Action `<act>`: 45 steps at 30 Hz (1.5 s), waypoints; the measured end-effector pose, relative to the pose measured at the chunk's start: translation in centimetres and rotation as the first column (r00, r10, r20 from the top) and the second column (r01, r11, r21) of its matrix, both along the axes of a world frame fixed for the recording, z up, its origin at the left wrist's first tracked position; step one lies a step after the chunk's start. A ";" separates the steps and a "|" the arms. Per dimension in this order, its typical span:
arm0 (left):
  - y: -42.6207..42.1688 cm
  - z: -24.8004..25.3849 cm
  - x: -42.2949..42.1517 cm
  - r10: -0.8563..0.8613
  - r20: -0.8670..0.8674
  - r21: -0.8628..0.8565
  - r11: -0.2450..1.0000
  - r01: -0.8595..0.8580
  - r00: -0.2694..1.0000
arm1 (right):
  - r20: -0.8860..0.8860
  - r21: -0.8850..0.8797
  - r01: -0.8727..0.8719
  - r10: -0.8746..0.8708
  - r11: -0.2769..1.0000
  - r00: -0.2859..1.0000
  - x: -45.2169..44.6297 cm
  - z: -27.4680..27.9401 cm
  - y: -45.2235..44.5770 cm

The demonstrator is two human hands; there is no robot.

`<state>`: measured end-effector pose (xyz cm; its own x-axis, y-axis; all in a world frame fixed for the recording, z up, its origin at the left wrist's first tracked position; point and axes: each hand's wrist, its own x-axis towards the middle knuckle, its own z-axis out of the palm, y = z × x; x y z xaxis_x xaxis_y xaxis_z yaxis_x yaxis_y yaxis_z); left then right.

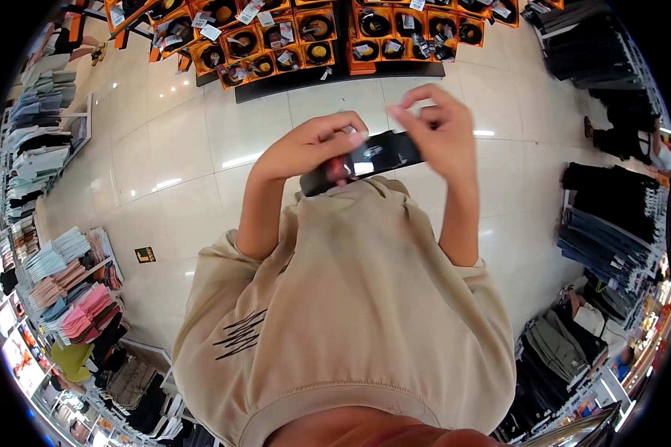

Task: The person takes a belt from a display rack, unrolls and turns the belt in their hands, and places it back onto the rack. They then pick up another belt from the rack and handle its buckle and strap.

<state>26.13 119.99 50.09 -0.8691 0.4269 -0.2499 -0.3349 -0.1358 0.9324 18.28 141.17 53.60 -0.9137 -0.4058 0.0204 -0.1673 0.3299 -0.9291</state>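
Note:
A long, glossy black box point(380, 154) with small white lettering and a reddish patch near its left end is held level in front of my shirt. My left hand point(317, 145) grips its left part, with the thumb across the top. Over the right end hangs my right hand point(441, 134), its fingers curled and the thumb close to the index finger. Slight motion blur hides whether anything is between those fingertips. Beneath the box is the hem of my beige shirt point(365, 283).
Ahead stands a display of orange boxes point(265, 37) holding coiled dark items with tags, on a black base point(298, 88). Clothes racks point(52, 149) line the left, and dark trousers point(604, 246) hang at right. Another person point(662, 155) is at far right. Shiny tiled floor point(179, 149) lies between.

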 end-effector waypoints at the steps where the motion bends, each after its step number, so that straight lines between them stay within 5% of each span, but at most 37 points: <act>1: -0.3 -0.2 0.0 0.022 0.000 0.015 1.000 -0.022 1.000 | 0.026 -0.038 0.025 -0.024 0.999 0.999 -0.7 0.0 0.7; 7: 1.1 -1.3 -1.4 0.105 -0.222 0.076 0.993 -0.090 0.969 | 0.107 -0.153 0.010 0.006 0.988 0.994 -0.2 -0.2 0.0; 8: 1.1 0.3 -0.9 -0.004 0.087 0.144 0.990 -0.008 0.996 | 0.100 -0.165 0.005 0.012 0.986 0.995 0.2 -0.4 -0.4; 11: 2.7 0.3 -1.0 -0.035 -0.045 0.093 0.995 0.040 0.998 | 0.062 -0.150 0.026 -0.017 0.988 0.998 0.9 -0.2 -1.2; 20: 3.0 1.2 -0.1 0.084 -0.087 0.112 0.991 -0.074 0.993 | -0.209 -0.079 -0.043 0.025 0.996 0.978 0.7 0.4 -0.1; 23: 3.6 -0.2 -0.2 0.162 -0.249 0.031 0.987 -0.160 0.955 | -0.205 -0.106 -0.053 0.031 0.993 0.978 1.0 0.8 -0.3; 30: 4.5 0.5 0.2 0.290 -0.182 0.055 0.957 -0.285 0.940 | -0.195 -0.154 -0.059 0.028 0.986 0.980 1.6 -1.0 -1.2; 32: 3.8 -0.5 0.3 0.300 -0.284 -0.018 0.948 -0.318 0.911 | -0.229 -0.083 -0.021 0.001 0.996 0.973 1.1 0.0 -0.5; 33: 3.1 0.2 0.4 0.319 -0.143 0.054 0.948 -0.314 0.937 | -0.247 -0.049 -0.002 -0.011 0.999 0.969 0.7 0.4 0.2; 36: -0.6 0.1 1.3 0.345 -0.062 0.052 0.938 -0.343 0.936 | -0.187 -0.236 0.239 -0.285 0.942 0.940 -2.2 1.6 4.0; 39: -3.3 0.7 2.1 0.355 -0.054 -0.045 0.933 -0.357 0.933 | -0.139 -0.232 0.295 -0.331 0.927 0.933 -3.7 1.9 7.0; 42: -3.2 0.9 2.1 0.354 -0.023 0.035 0.935 -0.353 0.935 | -0.142 -0.015 0.268 -0.267 0.963 0.953 -3.4 0.5 6.1; 45: -1.4 0.6 1.6 0.396 -0.014 0.093 0.915 -0.393 0.918 | -0.108 0.017 0.034 -0.032 0.999 0.994 -1.6 -0.4 3.1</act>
<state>27.78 118.58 50.72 -0.9782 0.0658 -0.1970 -0.2076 -0.3311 0.9205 16.66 144.25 53.18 -0.9197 -0.3763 0.1120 -0.2545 0.3542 -0.8999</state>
